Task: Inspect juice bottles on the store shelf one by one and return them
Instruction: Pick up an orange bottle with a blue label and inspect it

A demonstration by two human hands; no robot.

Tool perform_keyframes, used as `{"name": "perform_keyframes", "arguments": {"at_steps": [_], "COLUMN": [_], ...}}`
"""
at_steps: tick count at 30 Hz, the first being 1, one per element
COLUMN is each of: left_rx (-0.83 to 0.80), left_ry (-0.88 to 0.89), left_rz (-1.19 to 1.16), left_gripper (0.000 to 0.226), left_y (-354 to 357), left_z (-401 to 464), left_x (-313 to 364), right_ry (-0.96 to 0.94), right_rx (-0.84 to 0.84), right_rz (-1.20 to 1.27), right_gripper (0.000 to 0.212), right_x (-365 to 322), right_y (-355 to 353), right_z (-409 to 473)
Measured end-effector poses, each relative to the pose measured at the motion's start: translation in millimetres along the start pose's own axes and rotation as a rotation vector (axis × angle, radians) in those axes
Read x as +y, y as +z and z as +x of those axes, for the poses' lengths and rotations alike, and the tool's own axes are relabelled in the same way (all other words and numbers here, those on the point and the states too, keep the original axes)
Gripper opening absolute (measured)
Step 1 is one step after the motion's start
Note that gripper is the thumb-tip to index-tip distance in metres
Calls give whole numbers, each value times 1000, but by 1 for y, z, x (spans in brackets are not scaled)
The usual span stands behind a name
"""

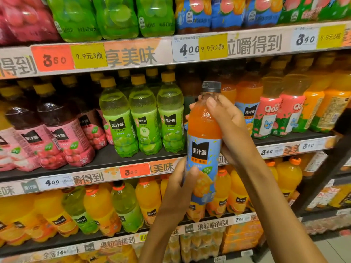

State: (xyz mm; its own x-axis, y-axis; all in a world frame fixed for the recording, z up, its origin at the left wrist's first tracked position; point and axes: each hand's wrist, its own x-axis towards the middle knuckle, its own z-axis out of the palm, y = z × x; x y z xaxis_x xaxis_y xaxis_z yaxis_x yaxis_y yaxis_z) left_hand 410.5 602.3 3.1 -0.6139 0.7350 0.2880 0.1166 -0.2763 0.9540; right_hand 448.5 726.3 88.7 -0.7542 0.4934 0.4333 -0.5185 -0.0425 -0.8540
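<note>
Juice bottle (204, 145), orange drink with black cap and blue label, held upright off the shelf in front of the middle shelf (106, 160), roughly at frame centre; right hand (228, 122) has its grip closed round the bottle's shoulder and upper body, thumb across the neck just under the cap, forearm running down to 5 o'clock; left hand (180, 186) has its grip closed on the lower label, thumb pressed on the front, forearm dropping to 6 o'clock; at 9 o'clock of the bottle, three green grape bottles (144, 122) stand in a row on the middle shelf, with pink-labelled dark bottles (57, 137) further out at 9 o'clock; at 3 o'clock, matching orange bottles and pink Qoo bottles (267, 114); at 12 o'clock, shelf-edge price tags (201, 47), one reading 4.00 beside a yellow slip; below, at 6 to 8 o'clock, larger orange and pale green bottles (121, 205) on the lower shelf.
</note>
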Motion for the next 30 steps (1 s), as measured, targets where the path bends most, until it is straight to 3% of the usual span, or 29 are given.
{"name": "perform_keyframes", "arguments": {"at_steps": [5,9,12,15,17,20,23,27,30], "left_rx": [207,111,46,178,149,138,194,95,102], "left_ry": [-42,-363,-325,-155,-62,-1,-21,-151,-166], "left_rz": [-25,-321,-321,-141,-58,43,-1,-160,-136], "left_gripper": [31,70,59,41,30,37,31,46,46], "left_y": [11,7,9,9,9,17,20,12,13], "left_z": [0,-8,-10,-2,1,1,0,-1,-2], "left_x": [12,15,11,9,13,11,8,7,7], "right_ry": [56,138,142,39,-31,11,142,200,206], "right_rx": [40,-43,-120,-33,48,114,44,-63,-65], "right_rz": [30,255,251,100,-55,-135,-33,93,116], "right_gripper": [35,41,35,26,19,16,25,34,33], "right_x": [-5,-7,-10,-13,-12,-10,-13,-12,-9], "right_y": [0,1,3,4,5,9,4,-1,1], "right_z": [-1,-2,-2,-2,-3,-3,-1,1,0]}}
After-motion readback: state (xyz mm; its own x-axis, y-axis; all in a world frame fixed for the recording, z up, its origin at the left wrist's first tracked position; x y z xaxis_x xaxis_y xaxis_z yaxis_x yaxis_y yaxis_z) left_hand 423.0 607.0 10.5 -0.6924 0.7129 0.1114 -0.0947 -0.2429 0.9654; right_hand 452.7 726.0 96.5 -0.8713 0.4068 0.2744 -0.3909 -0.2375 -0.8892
